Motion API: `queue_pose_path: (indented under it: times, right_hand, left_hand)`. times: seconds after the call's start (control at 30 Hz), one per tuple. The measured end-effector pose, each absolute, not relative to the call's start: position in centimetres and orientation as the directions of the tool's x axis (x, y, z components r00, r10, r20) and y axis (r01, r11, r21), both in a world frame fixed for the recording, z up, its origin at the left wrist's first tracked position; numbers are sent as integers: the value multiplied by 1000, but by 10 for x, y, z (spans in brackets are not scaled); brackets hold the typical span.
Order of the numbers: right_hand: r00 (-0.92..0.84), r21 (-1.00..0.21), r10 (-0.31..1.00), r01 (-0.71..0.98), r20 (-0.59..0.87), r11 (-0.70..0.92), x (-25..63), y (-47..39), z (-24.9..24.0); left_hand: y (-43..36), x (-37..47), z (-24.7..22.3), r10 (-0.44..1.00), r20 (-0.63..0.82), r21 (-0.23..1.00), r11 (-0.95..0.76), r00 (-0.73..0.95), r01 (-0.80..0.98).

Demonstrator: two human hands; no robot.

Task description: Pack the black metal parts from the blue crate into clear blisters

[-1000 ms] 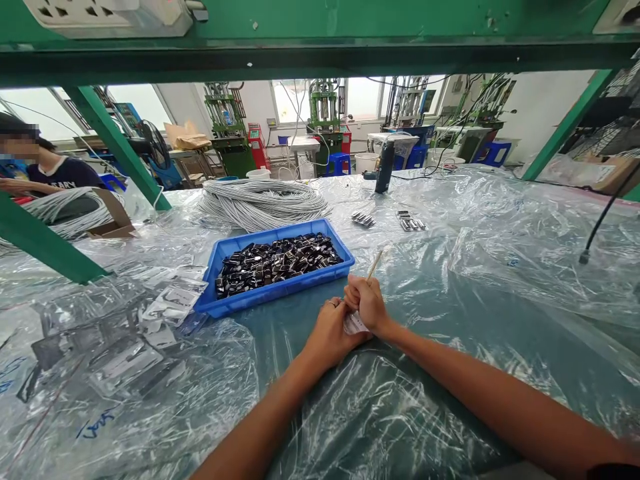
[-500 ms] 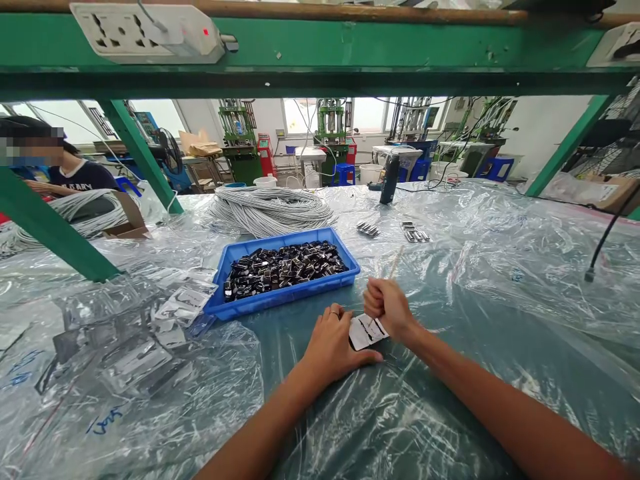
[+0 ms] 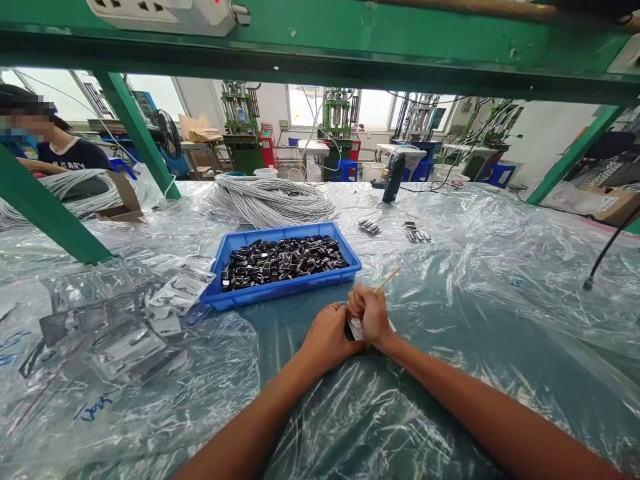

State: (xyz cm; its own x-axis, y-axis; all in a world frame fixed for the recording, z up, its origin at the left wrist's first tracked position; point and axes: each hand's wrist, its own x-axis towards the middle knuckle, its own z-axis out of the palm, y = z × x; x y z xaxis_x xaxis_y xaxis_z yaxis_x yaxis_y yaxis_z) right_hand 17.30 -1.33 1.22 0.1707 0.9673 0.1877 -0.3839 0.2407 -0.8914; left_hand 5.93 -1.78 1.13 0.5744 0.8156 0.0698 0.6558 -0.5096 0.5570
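Note:
In the head view, my left hand [image 3: 326, 339] is curled round the left side of a small flat piece with a white face [image 3: 356, 328], holding it down on the plastic-covered table. My right hand [image 3: 371, 315] makes a fist round a thin pale stick [image 3: 389, 279], whose upper end slants up to the right. That fist covers most of the flat piece, and the stick's lower end is hidden. Just beyond my hands stands a blue tray [image 3: 285, 295] full of small black parts [image 3: 287, 260].
Clear plastic packs [image 3: 130, 347] lie heaped at left. Behind the tray sits a coil of grey cable [image 3: 273, 200]. Small metallic pieces [image 3: 417, 233] and a black handheld device [image 3: 394, 179] are farther back. A green beam [image 3: 320, 50] crosses overhead. Another person [image 3: 70, 150] sits far left.
My right hand has moved left and down over the flat piece, hiding more of it. The stick now leans further to the right. The camera view has shifted slightly.

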Motion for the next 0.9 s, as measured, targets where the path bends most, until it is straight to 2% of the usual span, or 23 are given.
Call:
queue_pose_path:
  times: [0.13,0.27,0.33,0.43,0.47,0.53,0.6,0.67,0.7,0.77,0.83,0.9]
  right_hand:
    - [146,-922,976,-330,164,204,170,-17,10]
    - [-38,-932,999,-362,-4,-17,176,-31,20]
    - [-102,-921,994,-382,-40,-76,187,-32,29]
    - [-78,-922,991,-366,-108,-129,222,-19,40]
    - [-64,-943,985,-285,-158,-169,238,-13,42]
    - [-6,-967,968,41,-250,-250,270,-2,42]
    - [45,-848,962,463,-269,-259,296,3,38]
    - [30,-628,981,764,-189,-145,307,3,35]
    - [15,-535,995,842,-100,-66,306,1,35]
    - [-15,-435,981,895,191,98,291,-5,39]
    - [-58,-395,874,876,483,276,262,-11,47]
    - [-144,-338,758,831,636,441,226,-12,55]
  left_hand:
    - [-16,58,12,813,109,592,-515,572,619]
    - [-15,56,10,820,107,598,-504,562,623]
    - [-14,54,9,824,97,613,-491,559,618]
    - [-7,48,11,829,64,742,-411,555,529]
    - [-4,46,12,822,47,818,-358,568,451]
    - [3,41,16,798,21,948,-208,602,242]
    - [9,36,20,789,27,996,-71,614,48]
    - [13,34,22,818,58,996,-12,572,-83]
    - [15,34,22,845,77,991,-8,530,-131]
    - [18,34,20,906,104,979,-20,410,-203]
    - [21,36,19,959,100,967,-31,266,-252]
    - [24,35,19,986,91,953,-46,139,-299]
